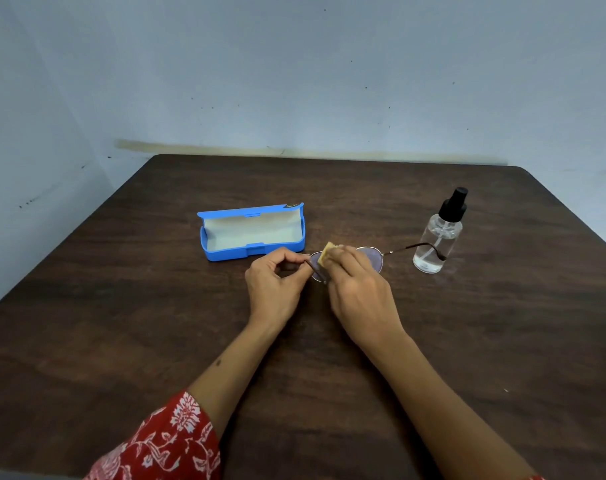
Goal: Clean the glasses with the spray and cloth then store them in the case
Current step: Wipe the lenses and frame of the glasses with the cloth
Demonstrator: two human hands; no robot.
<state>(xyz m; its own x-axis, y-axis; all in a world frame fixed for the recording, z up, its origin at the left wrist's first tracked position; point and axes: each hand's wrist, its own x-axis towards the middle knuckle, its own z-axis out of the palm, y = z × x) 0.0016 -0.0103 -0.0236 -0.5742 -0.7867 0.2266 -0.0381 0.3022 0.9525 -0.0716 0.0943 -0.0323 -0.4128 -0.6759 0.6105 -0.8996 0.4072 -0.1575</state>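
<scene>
Sleeve: my left forearm comes out of a red sleeve (pixel 163 441) with a white flower print, low at the left.
Case: the blue case (pixel 251 233) lies open on the dark wooden table (pixel 121 306), its pale lining showing, just beyond my left hand.
Left hand: my left hand (pixel 275 282) has its fingers curled, thumb and fingertips pinching the thin temple arm at the left end of the glasses (pixel 370 259).
Cloth: a small yellow cloth (pixel 326 252) is pressed on the left lens.
Right hand: my right hand (pixel 358 289) has its fingers bent round the cloth, gripping it against the lens.
Glasses: held between both hands, above the table; the right temple arm reaches out in front of the bottle.
Spray: the clear spray bottle (pixel 438 237) with a black pump top stands upright, right of the glasses.
</scene>
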